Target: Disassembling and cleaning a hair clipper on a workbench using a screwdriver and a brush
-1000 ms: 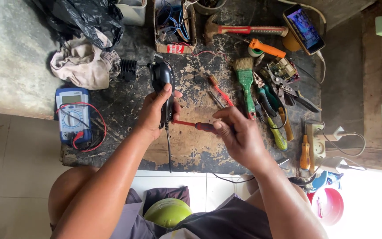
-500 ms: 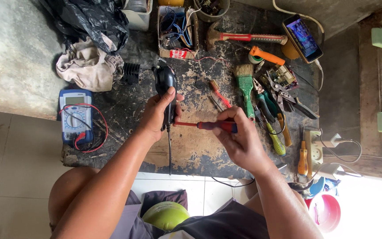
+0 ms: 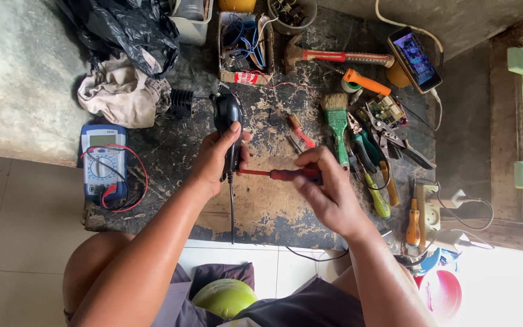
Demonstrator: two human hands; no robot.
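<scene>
Fingers point(image 3: 228, 136) of the left hand point(image 3: 213, 160) wrap around a black hair clipper point(image 3: 226, 118), pinning it to the worn table point(image 3: 255, 206) with its cord trailing toward the person. Those of the right hand point(image 3: 328, 194) are clenched on the handle of a red screwdriver point(image 3: 276, 174) (its shaft lies level, tip meeting the clipper's lower end). Left of the clipper sits a blue meter point(image 3: 104, 160) with red leads; right of the hands lie a green brush point(image 3: 336, 124), pliers point(image 3: 364, 145) and a hammer point(image 3: 334, 56).
</scene>
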